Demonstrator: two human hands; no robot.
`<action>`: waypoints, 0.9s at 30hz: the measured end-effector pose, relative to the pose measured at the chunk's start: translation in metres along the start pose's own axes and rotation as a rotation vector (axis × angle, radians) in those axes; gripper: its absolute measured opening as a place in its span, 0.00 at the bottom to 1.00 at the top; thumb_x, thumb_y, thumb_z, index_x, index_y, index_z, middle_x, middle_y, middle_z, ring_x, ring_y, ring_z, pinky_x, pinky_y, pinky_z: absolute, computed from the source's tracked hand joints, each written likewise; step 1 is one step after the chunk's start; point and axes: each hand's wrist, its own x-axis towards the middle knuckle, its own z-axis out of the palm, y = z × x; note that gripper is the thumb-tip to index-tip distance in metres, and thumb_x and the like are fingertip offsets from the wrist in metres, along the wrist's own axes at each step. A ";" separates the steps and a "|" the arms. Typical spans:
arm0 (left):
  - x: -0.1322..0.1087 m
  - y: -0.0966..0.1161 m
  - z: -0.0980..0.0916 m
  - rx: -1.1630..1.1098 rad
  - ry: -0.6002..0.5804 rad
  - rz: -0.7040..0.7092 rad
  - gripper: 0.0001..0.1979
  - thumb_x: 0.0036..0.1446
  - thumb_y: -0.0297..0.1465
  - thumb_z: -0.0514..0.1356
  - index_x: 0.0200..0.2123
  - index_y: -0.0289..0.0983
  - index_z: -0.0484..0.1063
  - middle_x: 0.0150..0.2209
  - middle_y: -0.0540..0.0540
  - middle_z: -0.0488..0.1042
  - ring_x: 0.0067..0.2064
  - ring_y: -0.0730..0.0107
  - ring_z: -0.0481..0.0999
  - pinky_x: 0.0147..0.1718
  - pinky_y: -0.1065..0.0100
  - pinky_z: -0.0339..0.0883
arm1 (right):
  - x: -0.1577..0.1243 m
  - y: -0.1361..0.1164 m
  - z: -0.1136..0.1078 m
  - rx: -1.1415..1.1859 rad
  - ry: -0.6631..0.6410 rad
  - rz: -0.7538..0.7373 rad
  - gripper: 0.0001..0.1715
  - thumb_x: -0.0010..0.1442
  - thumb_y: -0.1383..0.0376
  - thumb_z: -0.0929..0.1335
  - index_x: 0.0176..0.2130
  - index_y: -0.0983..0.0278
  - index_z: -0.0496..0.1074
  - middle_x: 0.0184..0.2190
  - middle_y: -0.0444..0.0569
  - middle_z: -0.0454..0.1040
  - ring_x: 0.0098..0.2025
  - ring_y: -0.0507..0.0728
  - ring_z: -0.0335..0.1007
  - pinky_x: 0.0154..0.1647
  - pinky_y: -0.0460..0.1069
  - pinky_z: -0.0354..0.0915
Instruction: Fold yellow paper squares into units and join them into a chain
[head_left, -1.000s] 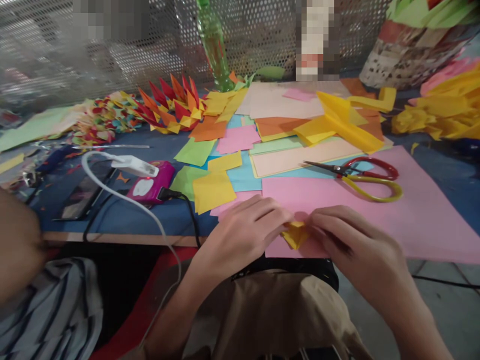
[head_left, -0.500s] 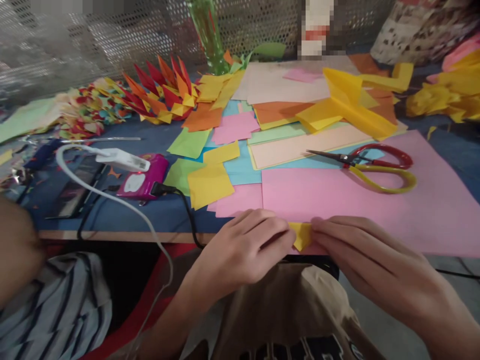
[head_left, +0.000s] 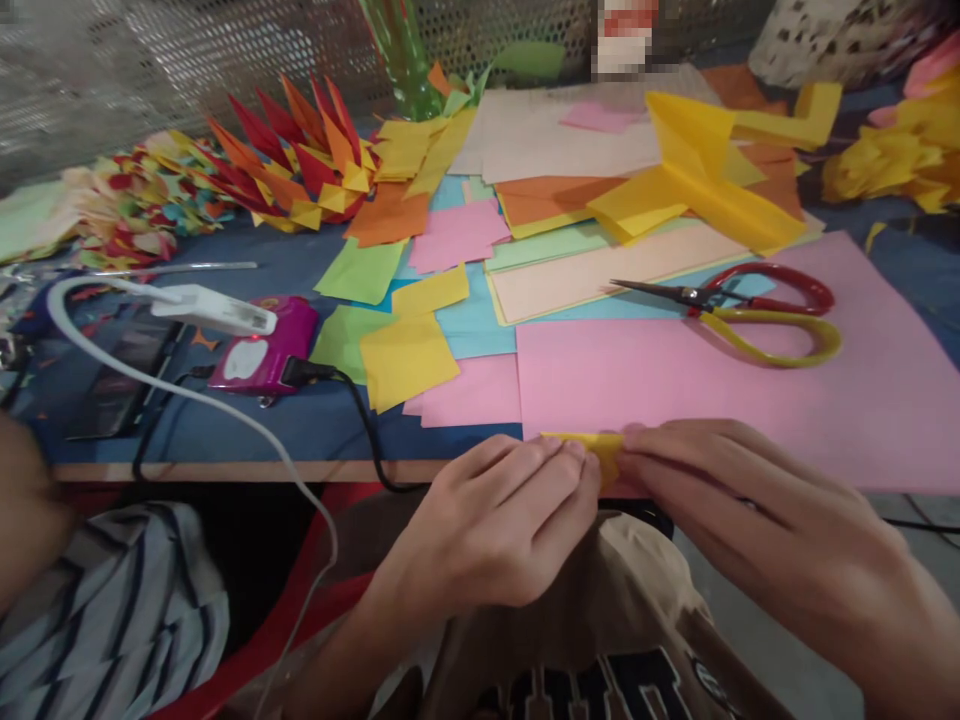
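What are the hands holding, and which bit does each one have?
A small folded piece of yellow paper. The left hand has its left part, partly covering it, and the right hand has its right end.

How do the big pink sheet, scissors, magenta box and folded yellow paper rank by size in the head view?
1. Pink sheet
2. Scissors, by overall span
3. Magenta box
4. Folded yellow paper, visible part only
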 end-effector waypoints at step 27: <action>0.009 -0.003 0.003 -0.379 -0.033 -0.370 0.04 0.72 0.26 0.64 0.45 0.39 0.80 0.39 0.49 0.79 0.40 0.68 0.72 0.40 0.61 0.70 | 0.004 0.009 0.001 -0.079 0.040 -0.169 0.15 0.75 0.72 0.66 0.52 0.68 0.82 0.61 0.52 0.79 0.60 0.60 0.78 0.62 0.57 0.77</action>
